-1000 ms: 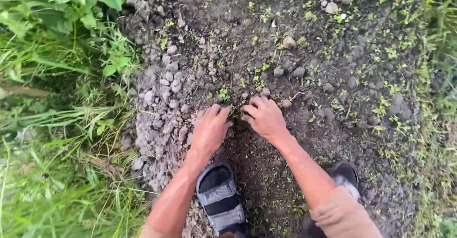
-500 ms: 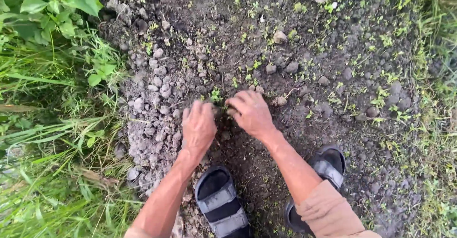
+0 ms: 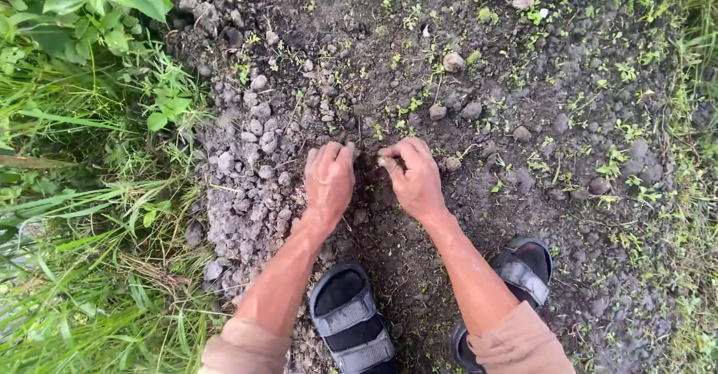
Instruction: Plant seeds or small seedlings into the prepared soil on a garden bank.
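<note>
dark loose soil [image 3: 374, 194] lies mid-frame at the near edge of a bare plot, both hands pressed onto it side by side. left hand [image 3: 329, 179] palm down, fingers curled into the dirt, no object seen in it; right hand [image 3: 415, 179] likewise bent, fingertips pinched at the soil, contents cannot be told. grey sandals [image 3: 351, 322] below, clods [image 3: 254, 149] left, grass [image 3: 82, 217] beyond.

— Worn on the arms? 
— Tan cloth sleeves [image 3: 516, 344], loose and pushed up above the elbows; forearms bare, hands bare.

— On the feet? 
— Dark open sandals [image 3: 351, 322] with grey hook-and-loop straps across a black footbed, thick rubber soles, dusted with soil; second one [image 3: 523, 269] alike.
</note>
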